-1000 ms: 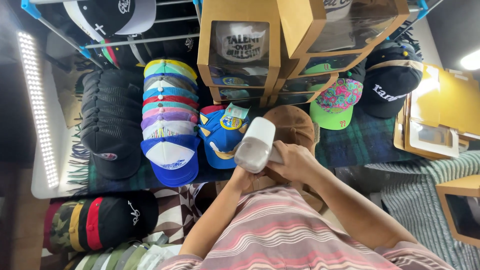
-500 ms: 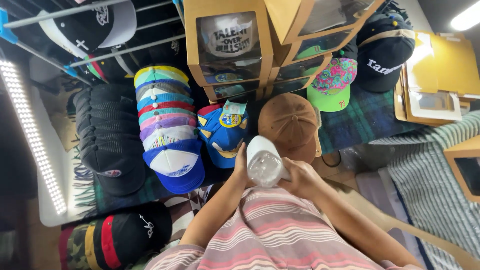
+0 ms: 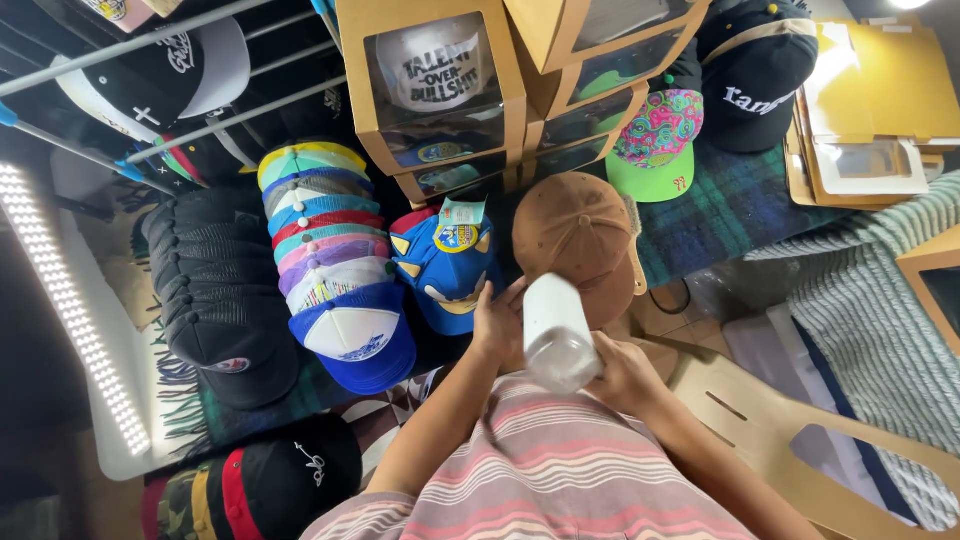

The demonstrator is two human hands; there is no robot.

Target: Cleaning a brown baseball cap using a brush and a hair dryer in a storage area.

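Note:
A white cylindrical bottle [image 3: 556,335] is held close to my chest between both hands. My left hand [image 3: 498,325] grips its left side with fingers curled around it. My right hand [image 3: 620,375] wraps its lower right side. Just beyond the bottle a brown cap [image 3: 575,230] rests on the dark plaid cloth [image 3: 730,215]. A blue cartoon cap with a hang tag [image 3: 445,265] lies to the left of the brown one.
A stack of coloured caps [image 3: 325,260] and a stack of black caps [image 3: 215,290] lie at left. Cardboard display boxes [image 3: 440,85] stand behind. A green patterned cap [image 3: 655,140], a black cap [image 3: 755,70], flat cardboard [image 3: 870,110], a light strip [image 3: 65,310] and a plastic chair [image 3: 770,430] surround them.
The bottle has come down and nearer to my chest, tipping more upright. The view has shifted so the cap display sits lower and the brown cap is more exposed.

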